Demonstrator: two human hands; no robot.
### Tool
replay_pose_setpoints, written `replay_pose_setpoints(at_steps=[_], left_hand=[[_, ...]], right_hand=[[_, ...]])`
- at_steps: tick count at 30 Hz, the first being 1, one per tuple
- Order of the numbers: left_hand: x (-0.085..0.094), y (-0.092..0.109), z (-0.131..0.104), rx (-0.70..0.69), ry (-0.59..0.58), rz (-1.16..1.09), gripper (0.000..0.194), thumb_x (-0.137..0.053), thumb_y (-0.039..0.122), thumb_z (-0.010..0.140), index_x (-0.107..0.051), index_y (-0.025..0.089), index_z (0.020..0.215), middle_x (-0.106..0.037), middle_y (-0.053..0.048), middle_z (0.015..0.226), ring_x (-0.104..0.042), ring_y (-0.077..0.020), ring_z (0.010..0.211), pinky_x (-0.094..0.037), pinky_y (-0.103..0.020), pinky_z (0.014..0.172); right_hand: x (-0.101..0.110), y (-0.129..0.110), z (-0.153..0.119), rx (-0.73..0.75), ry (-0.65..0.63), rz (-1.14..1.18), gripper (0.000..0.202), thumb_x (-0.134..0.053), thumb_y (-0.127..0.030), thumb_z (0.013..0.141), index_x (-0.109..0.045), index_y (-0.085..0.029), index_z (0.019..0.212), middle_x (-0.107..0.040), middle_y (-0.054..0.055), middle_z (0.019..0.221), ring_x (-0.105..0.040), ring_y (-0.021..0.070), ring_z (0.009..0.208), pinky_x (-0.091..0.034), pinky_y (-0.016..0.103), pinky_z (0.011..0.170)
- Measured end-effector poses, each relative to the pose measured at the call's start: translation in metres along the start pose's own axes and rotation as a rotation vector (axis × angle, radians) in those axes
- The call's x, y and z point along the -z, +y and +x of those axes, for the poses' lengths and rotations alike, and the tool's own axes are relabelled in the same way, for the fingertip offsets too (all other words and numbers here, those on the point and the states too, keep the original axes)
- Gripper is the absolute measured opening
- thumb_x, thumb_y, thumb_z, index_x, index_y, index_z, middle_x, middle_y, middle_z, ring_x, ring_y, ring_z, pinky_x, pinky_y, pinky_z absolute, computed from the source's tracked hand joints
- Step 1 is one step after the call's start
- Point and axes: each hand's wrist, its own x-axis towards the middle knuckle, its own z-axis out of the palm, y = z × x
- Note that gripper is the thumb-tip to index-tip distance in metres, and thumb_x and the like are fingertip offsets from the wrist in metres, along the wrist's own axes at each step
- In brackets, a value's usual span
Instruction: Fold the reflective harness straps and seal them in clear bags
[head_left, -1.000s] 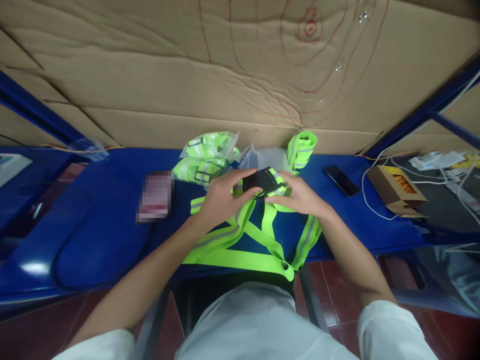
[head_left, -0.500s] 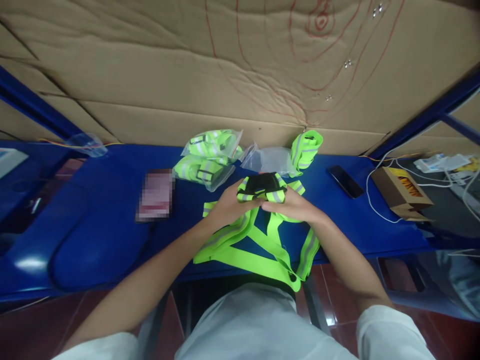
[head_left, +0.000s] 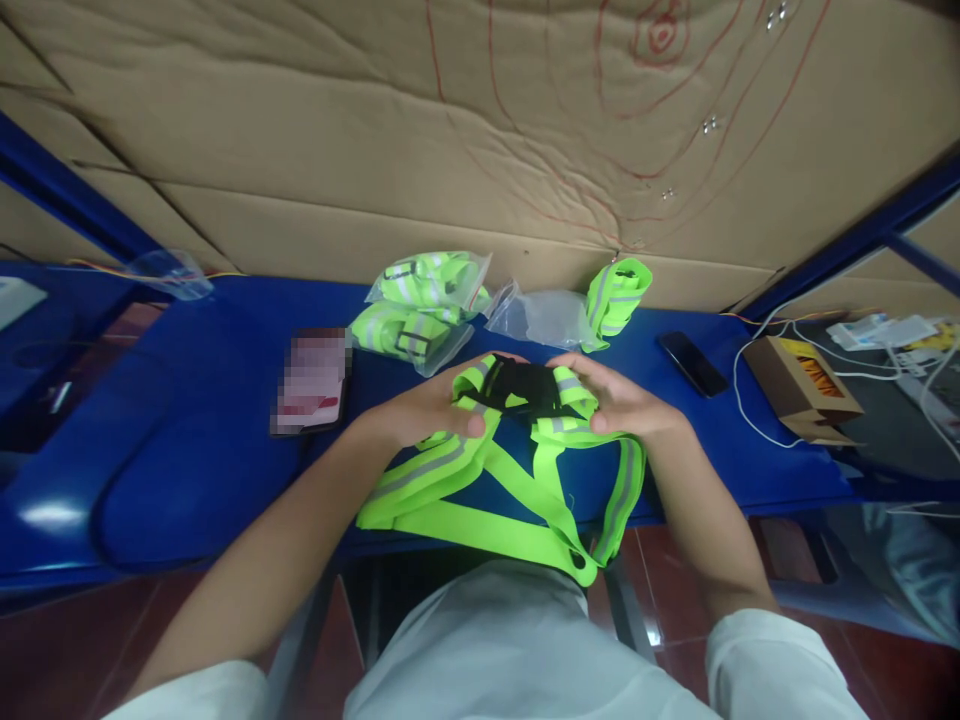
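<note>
A neon yellow-green reflective harness (head_left: 480, 530) with grey stripes lies spread over the front of the blue table, its lower strap hanging past the edge near my lap. Its black middle piece (head_left: 525, 385) is raised between my two hands. My left hand (head_left: 439, 405) is closed around the straps on the left of this piece, thumb on top. On the other side, my right hand (head_left: 619, 400) grips the straps, with its thumb in front and fingers behind. Some of the fingers are hidden by the folded straps.
Behind the hands lie bagged reflective harnesses (head_left: 420, 310), a clear plastic bag (head_left: 544, 318) and a rolled reflective harness (head_left: 619, 300). A phone (head_left: 691, 363) and an open cardboard box (head_left: 802, 385) are to the right. A device with a blurred screen (head_left: 311, 380) sits left. Cardboard (head_left: 337, 130) stands behind the table.
My hands have moved apart, left hand to the left and right hand to the right. The black piece between them now shows wider and the straps beside it are spread.
</note>
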Motion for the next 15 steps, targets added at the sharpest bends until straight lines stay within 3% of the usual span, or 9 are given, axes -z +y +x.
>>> replay_pose_setpoints(at_steps=[4, 8, 9, 12, 13, 15], left_hand=[[-0.005, 0.003, -0.001, 0.057, 0.036, 0.007, 0.091, -0.098, 0.07, 0.053, -0.071, 0.028, 0.13, -0.077, -0.007, 0.11, -0.075, -0.0308, 0.104, -0.062, -0.038, 0.088], [-0.017, -0.01, 0.009, 0.092, 0.239, -0.123, 0.071, -0.093, 0.073, 0.06, -0.071, 0.021, 0.104, -0.073, -0.006, 0.089, -0.072, -0.0247, 0.084, -0.06, -0.036, 0.075], [-0.02, -0.013, 0.012, 0.093, 0.276, -0.183, 0.066, -0.091, 0.075, 0.063, -0.069, 0.021, 0.095, -0.069, -0.005, 0.081, -0.068, -0.0219, 0.075, -0.058, -0.035, 0.07], [-0.025, -0.017, 0.017, 0.126, 0.225, -0.331, 0.067, -0.076, 0.087, 0.071, -0.061, 0.022, 0.077, -0.06, -0.003, 0.068, -0.058, -0.0173, 0.059, -0.052, -0.034, 0.058], [-0.026, -0.017, 0.018, 0.149, 0.17, -0.352, 0.072, -0.069, 0.093, 0.072, -0.059, 0.021, 0.073, -0.06, -0.005, 0.067, -0.058, -0.0178, 0.059, -0.051, -0.034, 0.057], [-0.026, -0.014, 0.019, 0.195, 0.068, -0.358, 0.082, -0.053, 0.102, 0.072, -0.061, 0.02, 0.07, -0.064, -0.009, 0.068, -0.062, -0.0211, 0.062, -0.053, -0.035, 0.058]], right_hand=[[-0.008, 0.01, 0.0, -0.064, 0.034, 0.053, 0.086, -0.083, -0.071, 0.078, -0.055, -0.027, 0.147, -0.066, 0.008, 0.135, -0.068, 0.0251, 0.115, -0.057, 0.035, 0.096], [-0.02, 0.022, 0.006, -0.222, 0.265, 0.071, 0.083, -0.058, -0.088, 0.087, -0.063, -0.026, 0.141, -0.073, 0.01, 0.126, -0.071, 0.0243, 0.104, -0.062, 0.036, 0.087], [-0.023, 0.023, 0.009, -0.229, 0.269, 0.058, 0.084, -0.053, -0.091, 0.088, -0.066, -0.024, 0.138, -0.073, 0.011, 0.124, -0.071, 0.0245, 0.105, -0.062, 0.037, 0.088], [-0.03, 0.017, 0.018, -0.093, 0.005, 0.055, 0.08, -0.066, -0.084, 0.085, -0.067, -0.021, 0.134, -0.074, 0.012, 0.122, -0.069, 0.0255, 0.114, -0.06, 0.04, 0.098], [-0.033, 0.015, 0.021, -0.038, -0.088, 0.085, 0.073, -0.074, -0.076, 0.085, -0.067, -0.02, 0.133, -0.074, 0.012, 0.12, -0.069, 0.0249, 0.114, -0.06, 0.041, 0.099], [-0.038, 0.012, 0.026, 0.024, -0.157, 0.174, 0.054, -0.081, -0.057, 0.089, -0.067, -0.018, 0.124, -0.075, 0.01, 0.111, -0.072, 0.0222, 0.105, -0.06, 0.04, 0.096]])
